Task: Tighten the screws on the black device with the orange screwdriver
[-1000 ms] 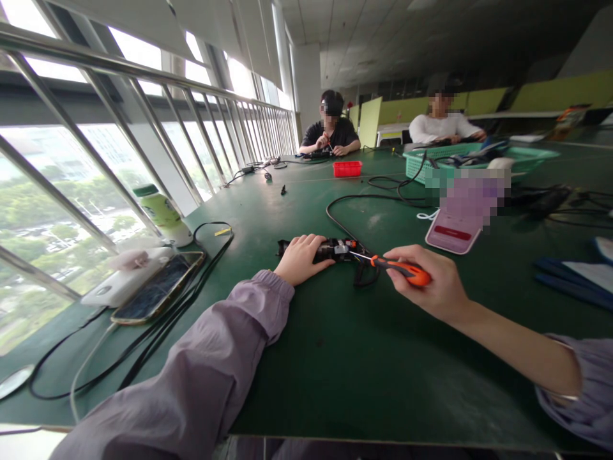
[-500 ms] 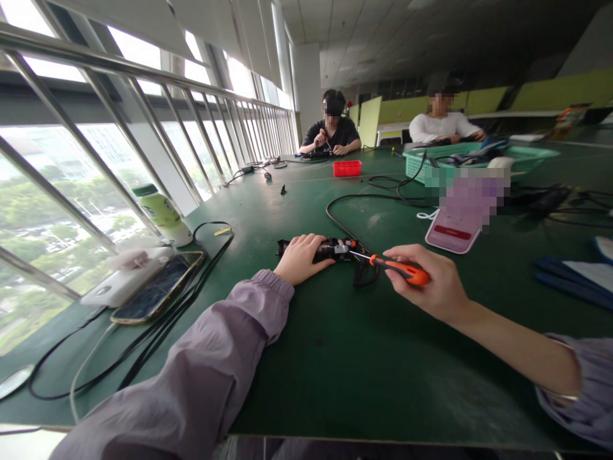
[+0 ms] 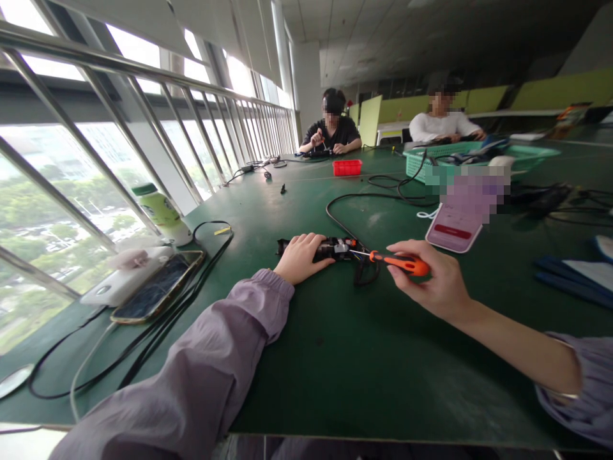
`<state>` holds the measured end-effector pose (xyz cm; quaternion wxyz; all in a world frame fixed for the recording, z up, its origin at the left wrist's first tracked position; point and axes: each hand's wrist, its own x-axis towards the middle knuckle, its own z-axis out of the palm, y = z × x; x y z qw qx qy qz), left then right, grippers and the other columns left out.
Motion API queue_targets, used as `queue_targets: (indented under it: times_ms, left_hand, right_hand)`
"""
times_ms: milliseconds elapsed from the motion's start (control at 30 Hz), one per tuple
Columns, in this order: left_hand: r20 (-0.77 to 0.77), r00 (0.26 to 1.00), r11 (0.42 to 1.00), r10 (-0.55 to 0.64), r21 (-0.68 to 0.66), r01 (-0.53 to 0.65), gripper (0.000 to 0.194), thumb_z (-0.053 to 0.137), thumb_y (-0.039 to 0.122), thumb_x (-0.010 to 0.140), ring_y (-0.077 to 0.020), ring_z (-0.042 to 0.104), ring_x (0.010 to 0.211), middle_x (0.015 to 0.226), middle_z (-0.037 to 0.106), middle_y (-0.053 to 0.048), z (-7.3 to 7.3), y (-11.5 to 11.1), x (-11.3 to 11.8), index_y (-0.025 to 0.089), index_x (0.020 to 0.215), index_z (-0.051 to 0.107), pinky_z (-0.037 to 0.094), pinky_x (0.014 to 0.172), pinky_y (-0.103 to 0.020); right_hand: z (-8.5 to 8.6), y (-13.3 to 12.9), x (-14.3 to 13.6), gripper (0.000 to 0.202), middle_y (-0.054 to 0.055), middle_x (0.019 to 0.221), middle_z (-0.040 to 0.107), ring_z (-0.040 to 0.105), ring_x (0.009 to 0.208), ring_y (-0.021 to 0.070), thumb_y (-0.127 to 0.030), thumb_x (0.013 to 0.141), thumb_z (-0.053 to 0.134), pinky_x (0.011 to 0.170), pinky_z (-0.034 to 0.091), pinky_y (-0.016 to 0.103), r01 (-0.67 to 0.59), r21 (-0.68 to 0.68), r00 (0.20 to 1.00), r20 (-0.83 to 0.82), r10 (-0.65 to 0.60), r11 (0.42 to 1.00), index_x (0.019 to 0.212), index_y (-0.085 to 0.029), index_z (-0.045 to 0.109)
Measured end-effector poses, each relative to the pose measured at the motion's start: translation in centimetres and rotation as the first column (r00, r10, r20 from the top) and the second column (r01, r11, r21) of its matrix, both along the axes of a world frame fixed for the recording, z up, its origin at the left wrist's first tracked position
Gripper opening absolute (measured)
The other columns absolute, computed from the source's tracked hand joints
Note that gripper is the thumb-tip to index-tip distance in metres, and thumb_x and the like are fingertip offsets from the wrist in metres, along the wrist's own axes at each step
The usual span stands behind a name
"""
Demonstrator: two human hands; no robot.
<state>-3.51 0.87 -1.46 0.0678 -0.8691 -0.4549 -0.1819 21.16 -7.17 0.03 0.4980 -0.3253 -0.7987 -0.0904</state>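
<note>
My left hand (image 3: 301, 257) is wrapped over a long black corded device (image 3: 330, 249), pressing it on the green table. Part of the device is hidden under my fingers; its right end shows grey and orange inner parts and thin wires. In my right hand (image 3: 433, 281) is an orange-and-black screwdriver (image 3: 400, 262), its handle held between thumb and fingers. The shaft points left, and its tip reaches the exposed right end of the device. Whether the tip sits in a screw is too small to tell. A black cable (image 3: 335, 211) runs back from the device.
Left: a green-capped bottle (image 3: 163, 214), a phone (image 3: 160, 287), a white case (image 3: 122, 278) and black straps. Behind: a red basket (image 3: 347, 168), a green basket (image 3: 421, 167) and a pink phone (image 3: 454, 227). Two people sit across the table (image 3: 325, 358). A metal railing runs along the left.
My right hand and the screwdriver handle have risen slightly, so the screwdriver lies a bit flatter. The left hand and the device stay in place.
</note>
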Motion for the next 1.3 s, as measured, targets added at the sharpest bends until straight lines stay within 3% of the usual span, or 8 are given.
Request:
queue_targets:
  times_ms: [1300]
  left_hand:
    - [0.0,1.0,1.0,-0.002,0.004,0.002,0.048,0.049,0.054,0.081,-0.0246,0.054,0.098,0.104,0.059,-0.008,-0.19,0.11,-0.07,0.019,0.114,0.051,0.04,0.089,-0.039]
  right_hand:
    - [0.01,-0.06,0.0,0.005,0.0,0.068,0.062,0.054,0.054,0.0105,-0.017,0.078,0.055,0.052,0.044,0.023,-0.02,-0.02,0.999,0.038,0.021,1.0,0.083,-0.02,0.055]
